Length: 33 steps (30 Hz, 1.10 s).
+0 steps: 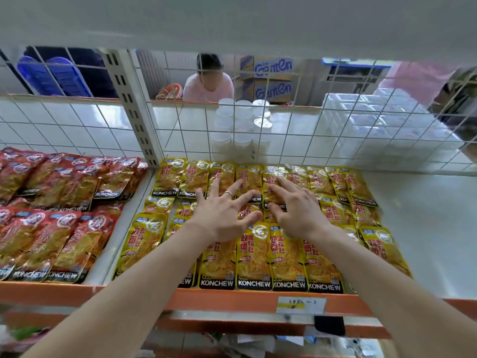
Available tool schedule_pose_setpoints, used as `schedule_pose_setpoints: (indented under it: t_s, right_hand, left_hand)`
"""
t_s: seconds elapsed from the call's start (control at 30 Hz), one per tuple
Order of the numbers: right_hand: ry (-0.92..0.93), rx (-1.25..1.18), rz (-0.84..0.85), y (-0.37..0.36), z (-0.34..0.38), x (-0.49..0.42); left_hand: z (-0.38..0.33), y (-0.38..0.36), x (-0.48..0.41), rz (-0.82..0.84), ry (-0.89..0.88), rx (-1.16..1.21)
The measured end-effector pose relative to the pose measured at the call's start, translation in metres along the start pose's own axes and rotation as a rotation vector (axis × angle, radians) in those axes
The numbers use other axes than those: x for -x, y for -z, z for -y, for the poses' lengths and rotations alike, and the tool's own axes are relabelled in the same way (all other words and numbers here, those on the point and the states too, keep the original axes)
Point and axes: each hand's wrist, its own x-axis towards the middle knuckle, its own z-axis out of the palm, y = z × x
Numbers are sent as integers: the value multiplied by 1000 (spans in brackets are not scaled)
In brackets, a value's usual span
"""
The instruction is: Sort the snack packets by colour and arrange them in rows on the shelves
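Observation:
Yellow snack packets (255, 257) lie in three rows on the white shelf (418, 228), right of the upright post. Red snack packets (54, 215) fill the shelf section on the left in overlapping rows. My left hand (222, 213) has its fingers spread flat over the back and middle yellow rows. My right hand (296, 205) lies beside it, fingers straight, fingertips on a back-row yellow packet (273, 177). Neither hand grips anything.
A wire grid (296, 140) backs the shelf; behind it stand stacked clear cups (240, 125) and clear boxes (374, 117). A person sits beyond, next to cardboard cartons (271, 78). The shelf's orange front edge (232, 301) carries a paper label (300, 304).

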Motion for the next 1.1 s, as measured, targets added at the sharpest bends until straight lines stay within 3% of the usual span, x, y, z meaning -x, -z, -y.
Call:
schedule_pose_setpoints:
  t_s: [0.53,0.8,1.1]
  right_hand:
    - [-18,-56,35,0,0,-3]
    - [-51,46,49,2,26,78]
    - [-159,182,49,-25,51,106]
  left_hand:
    - [1,0,7,-9,-21,-46]
    - [38,-32,103,-298,71,63]
    - [52,-46,116,-249,100,27]
